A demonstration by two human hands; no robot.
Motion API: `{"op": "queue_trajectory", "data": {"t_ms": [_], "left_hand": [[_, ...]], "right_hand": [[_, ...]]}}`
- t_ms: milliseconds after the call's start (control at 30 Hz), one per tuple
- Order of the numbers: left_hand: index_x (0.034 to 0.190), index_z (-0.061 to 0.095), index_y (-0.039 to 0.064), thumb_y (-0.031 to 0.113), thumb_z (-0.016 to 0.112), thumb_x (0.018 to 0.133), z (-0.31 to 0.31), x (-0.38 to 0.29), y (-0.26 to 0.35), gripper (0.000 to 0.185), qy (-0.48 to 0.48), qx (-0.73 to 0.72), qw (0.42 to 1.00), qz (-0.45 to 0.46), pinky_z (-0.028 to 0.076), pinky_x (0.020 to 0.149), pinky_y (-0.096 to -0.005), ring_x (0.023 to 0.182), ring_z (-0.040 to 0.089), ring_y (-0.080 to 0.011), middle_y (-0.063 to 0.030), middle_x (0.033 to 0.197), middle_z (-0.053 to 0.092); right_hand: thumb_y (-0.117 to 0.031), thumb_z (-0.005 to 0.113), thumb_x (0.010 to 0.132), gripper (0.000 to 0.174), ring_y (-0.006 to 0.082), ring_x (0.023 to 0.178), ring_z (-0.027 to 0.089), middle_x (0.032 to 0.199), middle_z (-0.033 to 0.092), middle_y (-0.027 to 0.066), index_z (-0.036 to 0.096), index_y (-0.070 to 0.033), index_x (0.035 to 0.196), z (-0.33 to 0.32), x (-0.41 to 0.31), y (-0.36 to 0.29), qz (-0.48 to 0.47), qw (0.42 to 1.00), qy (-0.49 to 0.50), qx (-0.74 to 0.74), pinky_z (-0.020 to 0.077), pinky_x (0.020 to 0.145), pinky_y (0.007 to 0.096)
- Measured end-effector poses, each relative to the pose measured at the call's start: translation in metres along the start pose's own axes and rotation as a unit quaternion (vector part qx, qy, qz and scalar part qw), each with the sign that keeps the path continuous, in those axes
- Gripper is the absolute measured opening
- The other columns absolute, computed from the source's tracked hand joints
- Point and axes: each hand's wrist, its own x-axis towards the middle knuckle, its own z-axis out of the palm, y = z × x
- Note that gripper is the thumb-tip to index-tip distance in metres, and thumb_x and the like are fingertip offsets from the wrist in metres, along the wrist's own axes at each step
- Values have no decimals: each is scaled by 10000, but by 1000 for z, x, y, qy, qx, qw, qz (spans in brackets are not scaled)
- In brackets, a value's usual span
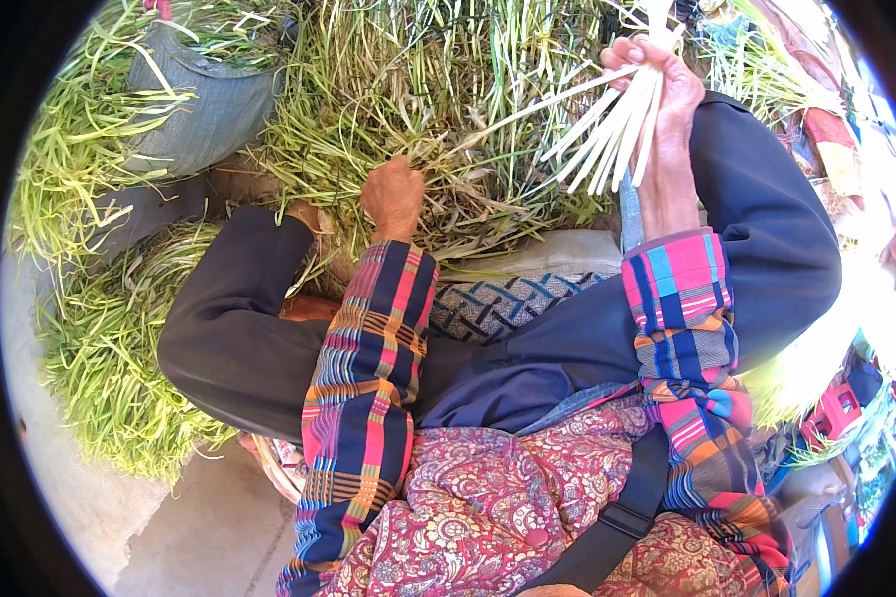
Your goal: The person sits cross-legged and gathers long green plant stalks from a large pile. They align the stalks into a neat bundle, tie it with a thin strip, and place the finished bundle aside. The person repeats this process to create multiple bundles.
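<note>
My right hand (pixel 664 82), at the upper right, grips a bundle of white-ended leafy green stalks (pixel 616 149). Their pale ends fan out downward, and bright light washes out the part above the hand. One stalk slants away from the bundle towards my left hand (pixel 393 195). That hand is closed in a fist low over a heap of long green leaves (pixel 418 82). Thin leaf strands run from its fingers, though the fist hides exactly what it pinches. Withered, straw-coloured leaves (pixel 470 194) lie just right of the fist.
My bent knees (pixel 231 321) flank the heap. A grey-blue cloth sack (pixel 201 104) stands at the upper left, with more cut greens (pixel 127 373) below it. A patterned cloth (pixel 515 302) lies between my legs. Concrete floor (pixel 187 530) shows lower left; a pink plastic object (pixel 832 412) sits right.
</note>
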Motion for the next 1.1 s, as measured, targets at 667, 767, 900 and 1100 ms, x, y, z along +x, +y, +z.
{"op": "queue_trajectory", "data": {"t_ms": [667,767,900,1100], "left_hand": [[993,649,7,107,628,838,-65,-27,130,185,-127,-394,842,346,484,688,-250,731,573,-106,-31,780,601],[963,637,-1,82,608,839,-65,-26,126,152,-175,-399,844,314,472,631,-258,655,561,-107,-35,744,604],[883,612,37,63,563,849,-56,-21,115,65,-143,-366,869,299,434,526,-248,566,492,-77,-3,666,552],[931,603,33,34,506,889,-32,3,51,106,-84,-651,753,-50,334,392,-204,470,395,-41,58,581,438]], "right_hand": [[-212,496,914,187,149,713,453,727,455,19,421,-106,779,5,-4,1,100,989,-63,92,411,582,257],[-204,498,902,171,150,713,453,728,458,20,422,-101,788,4,-4,5,94,991,-57,82,416,585,261],[-171,494,889,130,155,701,476,723,462,24,428,-88,814,-4,-5,6,72,992,-54,88,406,578,264],[-118,525,850,154,231,718,510,720,488,75,419,-68,750,-40,9,-13,34,983,50,172,386,580,280]]}}
